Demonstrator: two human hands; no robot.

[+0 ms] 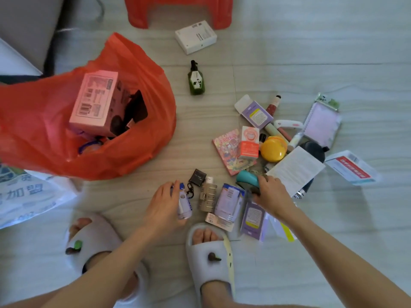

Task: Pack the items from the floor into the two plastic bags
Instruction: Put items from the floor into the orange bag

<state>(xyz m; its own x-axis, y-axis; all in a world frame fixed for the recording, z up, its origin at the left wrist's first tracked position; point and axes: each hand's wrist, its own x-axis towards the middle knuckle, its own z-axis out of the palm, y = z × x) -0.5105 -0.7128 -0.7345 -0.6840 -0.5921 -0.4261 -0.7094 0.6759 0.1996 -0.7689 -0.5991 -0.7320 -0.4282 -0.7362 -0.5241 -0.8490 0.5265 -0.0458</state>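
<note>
Left hand [165, 204] grips pale bottle [185, 205], long axis upright in view; right hand [270, 193] grips teal item [246, 179], seemingly.

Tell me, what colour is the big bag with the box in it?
The bag is red-orange, seen from the head view.

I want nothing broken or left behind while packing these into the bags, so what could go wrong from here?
1. The left hand holds a pale tube and the right hand a teal item at once; either grip may slip on the way to the red bag.
2. The pink box stands tilted high in that bag and could tip out.
3. The green bottle and white box lie apart from the pile and may be missed.
</note>
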